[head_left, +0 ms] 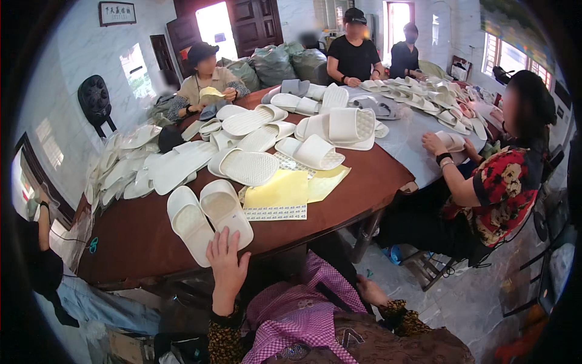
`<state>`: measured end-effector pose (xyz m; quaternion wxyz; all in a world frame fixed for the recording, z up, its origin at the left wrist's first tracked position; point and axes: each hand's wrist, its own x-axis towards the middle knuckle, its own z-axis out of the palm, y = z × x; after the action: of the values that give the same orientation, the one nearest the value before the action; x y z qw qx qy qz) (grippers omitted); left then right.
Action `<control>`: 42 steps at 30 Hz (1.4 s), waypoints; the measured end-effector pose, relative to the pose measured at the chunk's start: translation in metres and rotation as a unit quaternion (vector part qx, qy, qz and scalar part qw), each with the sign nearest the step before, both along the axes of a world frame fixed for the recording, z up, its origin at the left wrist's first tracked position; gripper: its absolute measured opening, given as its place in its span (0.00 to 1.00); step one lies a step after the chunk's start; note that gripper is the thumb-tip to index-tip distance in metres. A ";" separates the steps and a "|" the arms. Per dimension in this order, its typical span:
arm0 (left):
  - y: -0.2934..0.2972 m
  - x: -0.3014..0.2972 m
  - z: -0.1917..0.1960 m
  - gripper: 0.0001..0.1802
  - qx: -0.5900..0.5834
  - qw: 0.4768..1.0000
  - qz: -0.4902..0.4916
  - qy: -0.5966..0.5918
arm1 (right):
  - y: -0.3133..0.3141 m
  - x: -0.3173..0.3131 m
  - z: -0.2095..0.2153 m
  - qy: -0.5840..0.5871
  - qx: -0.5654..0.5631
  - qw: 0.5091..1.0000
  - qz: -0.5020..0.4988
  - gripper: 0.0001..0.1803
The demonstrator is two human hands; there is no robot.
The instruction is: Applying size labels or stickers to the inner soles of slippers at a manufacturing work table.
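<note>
Spreading across most of the view, a large brown round table (139,236) carries heaps of white slippers; a grey cloth (406,139) covers its far right part. Four other people sit around the far and right sides, one in a red flowered top (503,188) handling slippers of their own. White slippers (321,130) lie piled at the table's middle, with flat white insoles (176,164) stacked along the left edge. Nearer, yellow sticker sheets (285,191) lie just beside a pair of white slippers (209,218) set side by side, soles down, near the table's front edge. The left hand (227,267) reaches up from below, fingers spread open and flat, its fingertips touching the heel of the right-hand slipper of that pair, holding nothing. The right hand (371,294) hangs low beside a pink checked apron (303,315), below the table edge, apart from everything; whether it is open or closed cannot be told.
</note>
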<state>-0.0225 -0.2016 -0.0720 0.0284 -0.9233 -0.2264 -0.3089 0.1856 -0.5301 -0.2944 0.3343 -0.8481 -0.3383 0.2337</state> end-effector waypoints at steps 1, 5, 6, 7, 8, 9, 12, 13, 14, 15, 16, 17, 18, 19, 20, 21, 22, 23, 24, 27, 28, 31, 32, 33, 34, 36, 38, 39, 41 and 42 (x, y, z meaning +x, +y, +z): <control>0.000 0.001 0.000 0.33 -0.001 1.000 0.000 0.000 | 0.010 0.002 0.010 0.001 -0.001 1.000 0.002 0.26; -0.001 0.002 0.003 0.32 -0.011 1.000 0.002 0.005 | 0.052 0.007 0.050 -0.035 -0.084 0.992 0.085 0.29; -0.002 0.002 0.003 0.32 -0.008 1.000 0.002 0.005 | 0.061 0.007 0.058 -0.083 -0.171 0.975 0.117 0.31; -0.002 0.002 0.004 0.32 -0.013 1.000 0.003 0.007 | 0.070 0.007 0.066 -0.064 -0.232 0.959 0.153 0.32; -0.003 0.003 0.004 0.32 -0.019 1.000 0.003 0.009 | 0.074 0.006 0.072 -0.062 -0.231 0.959 0.153 0.32; -0.003 0.003 0.004 0.32 -0.018 1.000 0.003 0.010 | 0.077 0.005 0.078 -0.077 -0.245 0.952 0.169 0.32; -0.004 0.003 0.004 0.32 -0.017 1.000 0.003 0.005 | 0.081 0.003 0.083 -0.091 -0.272 0.940 0.187 0.32; -0.004 0.003 0.004 0.32 -0.016 1.000 0.003 0.006 | 0.081 0.002 0.081 -0.096 -0.289 0.933 0.191 0.32; -0.004 0.003 0.003 0.32 -0.017 1.000 0.003 0.008 | 0.082 0.002 0.078 -0.093 -0.285 0.935 0.190 0.32; -0.003 0.004 0.003 0.32 -0.015 1.000 0.003 0.007 | 0.084 0.003 0.074 -0.071 -0.285 0.942 0.162 0.32; -0.003 0.004 0.003 0.32 -0.015 1.000 0.004 0.007 | 0.086 0.003 0.069 -0.036 -0.280 0.951 0.126 0.33; -0.003 0.004 0.003 0.32 -0.015 1.000 0.003 0.010 | 0.086 0.005 0.065 -0.047 -0.285 0.948 0.132 0.33; -0.003 0.004 0.002 0.32 -0.013 1.000 0.002 0.009 | 0.086 0.006 0.061 -0.081 -0.283 0.944 0.150 0.32; -0.003 0.004 0.002 0.32 -0.013 1.000 0.003 0.009 | 0.087 0.007 0.059 -0.108 -0.294 0.936 0.161 0.32; -0.002 0.004 0.002 0.32 -0.016 1.000 0.004 0.012 | 0.088 0.006 0.059 -0.112 -0.281 0.939 0.166 0.32; -0.002 0.004 0.002 0.32 -0.016 1.000 0.002 0.012 | 0.090 0.006 0.060 -0.092 -0.270 0.949 0.131 0.31; -0.002 0.004 0.002 0.33 -0.014 1.000 0.005 0.014 | 0.090 0.006 0.061 -0.048 -0.281 0.954 0.090 0.31; -0.002 0.004 0.002 0.33 -0.012 1.000 0.007 0.016 | 0.090 0.005 0.063 -0.073 -0.261 0.958 0.094 0.31; -0.002 0.004 0.001 0.33 -0.014 1.000 0.007 0.015 | 0.089 0.006 0.063 -0.056 -0.285 0.952 0.094 0.31; -0.002 0.004 0.001 0.33 -0.014 1.000 0.006 0.014 | 0.086 0.010 0.042 -0.043 -0.314 0.943 0.098 0.31; -0.003 0.004 0.001 0.33 -0.013 1.000 0.006 0.013 | 0.085 0.013 0.025 -0.087 -0.289 0.945 0.123 0.31; -0.003 0.003 0.002 0.33 -0.013 1.000 0.006 0.012 | 0.083 0.024 -0.056 -0.125 -0.260 0.951 0.111 0.31; -0.004 0.003 0.002 0.33 -0.015 1.000 0.005 0.013 | 0.084 0.025 -0.087 -0.223 -0.285 0.923 0.129 0.31; -0.004 0.003 0.002 0.33 -0.014 1.000 0.007 0.010 | 0.087 0.024 -0.115 -0.332 -0.308 0.883 0.126 0.31; -0.004 0.003 0.003 0.33 -0.014 1.000 0.007 0.010 | 0.088 0.026 -0.138 -0.474 -0.427 0.753 0.161 0.32; -0.005 0.002 0.003 0.33 -0.014 1.000 0.008 0.010 | 0.091 0.026 -0.163 -0.607 -0.504 0.599 0.136 0.32; -0.005 0.002 0.003 0.33 -0.017 1.000 0.005 0.009 | 0.089 0.026 -0.158 -0.625 -0.537 0.554 0.123 0.33; -0.004 0.002 0.003 0.33 -0.017 1.000 0.005 0.007 | 0.085 0.031 -0.143 -0.456 -0.430 0.766 0.143 0.33; -0.004 0.002 0.002 0.34 -0.027 1.000 0.004 0.007 | 0.086 0.027 -0.102 -0.250 -0.288 0.912 0.150 0.34; -0.004 0.002 0.002 0.34 -0.026 1.000 0.006 0.006 | 0.085 0.025 -0.076 -0.174 -0.286 0.932 0.140 0.34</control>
<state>-0.0206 -0.2059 -0.0702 0.0077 -0.9241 -0.2396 -0.2976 0.2109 -0.4448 -0.3702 -0.0224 -0.8790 -0.4256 0.2140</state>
